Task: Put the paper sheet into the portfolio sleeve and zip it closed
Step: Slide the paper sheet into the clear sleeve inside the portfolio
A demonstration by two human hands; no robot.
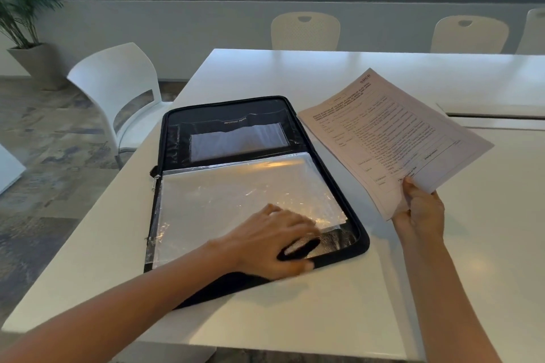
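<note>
A black zip portfolio (pixel 174 138) lies open on the white table (pixel 324 303). Clear plastic sleeves (pixel 224 194) fill its near half, and the far half has a pocket with a clear window. My left hand (pixel 274 242) rests flat on the sleeves at their near right corner, fingers on the plastic edge; whether it grips the edge I cannot tell. My right hand (pixel 421 209) holds a printed paper sheet (pixel 392 138) by its near corner, lifted and tilted above the table to the right of the portfolio. The zip pull (pixel 154 183) hangs at the left edge.
A white chair (pixel 118 91) stands at the table's left side, and cream chairs (pixel 305 31) line the far side. A seam to another table section (pixel 495 118) runs at the right. A potted plant (pixel 23 23) stands far left under the windows.
</note>
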